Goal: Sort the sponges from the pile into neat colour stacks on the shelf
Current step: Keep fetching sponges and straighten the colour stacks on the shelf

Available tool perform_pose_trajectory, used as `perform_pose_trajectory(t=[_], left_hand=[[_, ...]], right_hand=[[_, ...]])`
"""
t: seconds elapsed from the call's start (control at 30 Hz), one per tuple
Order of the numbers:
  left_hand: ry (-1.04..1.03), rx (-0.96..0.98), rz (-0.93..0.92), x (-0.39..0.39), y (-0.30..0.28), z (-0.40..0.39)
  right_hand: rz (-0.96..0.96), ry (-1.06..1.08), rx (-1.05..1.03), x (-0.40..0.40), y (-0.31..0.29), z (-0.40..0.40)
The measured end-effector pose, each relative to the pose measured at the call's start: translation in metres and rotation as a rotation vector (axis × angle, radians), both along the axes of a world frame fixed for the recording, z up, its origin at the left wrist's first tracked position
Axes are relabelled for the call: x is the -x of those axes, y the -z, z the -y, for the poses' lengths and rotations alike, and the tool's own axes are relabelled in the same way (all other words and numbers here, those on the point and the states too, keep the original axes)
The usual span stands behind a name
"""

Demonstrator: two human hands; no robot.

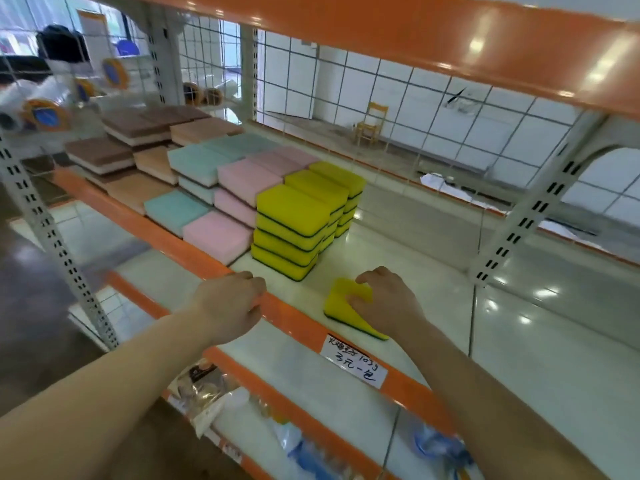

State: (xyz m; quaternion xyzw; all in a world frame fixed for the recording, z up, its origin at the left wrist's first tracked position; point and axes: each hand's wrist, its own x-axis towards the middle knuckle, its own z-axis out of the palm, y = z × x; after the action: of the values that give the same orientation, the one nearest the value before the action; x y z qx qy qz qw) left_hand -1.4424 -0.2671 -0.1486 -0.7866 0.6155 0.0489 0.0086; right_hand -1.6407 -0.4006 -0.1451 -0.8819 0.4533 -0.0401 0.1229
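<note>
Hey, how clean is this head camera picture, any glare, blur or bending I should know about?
Head view: bright ceiling-light glare spots on the upper orange beam and the glossy floor; wide-angle bending curves the shelf uprights; the left edge and far background are soft; the yellow stacks, the left hand and the right hand on the loose yellow sponge are fairly sharp.

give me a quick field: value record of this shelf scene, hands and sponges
left hand: grips the orange front edge of the shelf
right hand: holds a loose yellow sponge lying on the shelf
yellow stacks: front stack four high, more behind
pink sponges: left of yellow
teal sponges: left of pink
brown and tan sponges: far left
price label: handwritten, on the shelf edge
</note>
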Motion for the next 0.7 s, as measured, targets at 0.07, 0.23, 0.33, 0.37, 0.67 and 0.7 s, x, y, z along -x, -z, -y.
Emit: perform_pose_trajectory(t=[0.07,0.23,0.33,0.37,0.67,0.7], left_hand=[[0.028,-0.001,0.009,0.000,0.002,0.004],[0.065,0.006,-0.016,0.003,0.006,0.004],[0.070,0.024,-0.014,0.002,0.005,0.007],[0.062,0.023,-0.016,0.002,0.004,0.008],[-0.019,0.034,0.048,0.003,0.014,-0.001],[-0.030,0.033,0.055,0.003,0.015,-0.003]], right_hand=[[-0.012,0.045,0.017,0.007,0.001,-0.001],[-0.010,0.104,0.006,0.020,0.006,-0.004],[0.002,0.082,0.000,0.024,0.010,-0.006],[0.010,0.073,-0.005,0.026,0.011,-0.007],[0.068,-0.034,-0.047,0.023,0.012,-0.013],[0.084,-0.044,-0.048,0.022,0.013,-0.014]])
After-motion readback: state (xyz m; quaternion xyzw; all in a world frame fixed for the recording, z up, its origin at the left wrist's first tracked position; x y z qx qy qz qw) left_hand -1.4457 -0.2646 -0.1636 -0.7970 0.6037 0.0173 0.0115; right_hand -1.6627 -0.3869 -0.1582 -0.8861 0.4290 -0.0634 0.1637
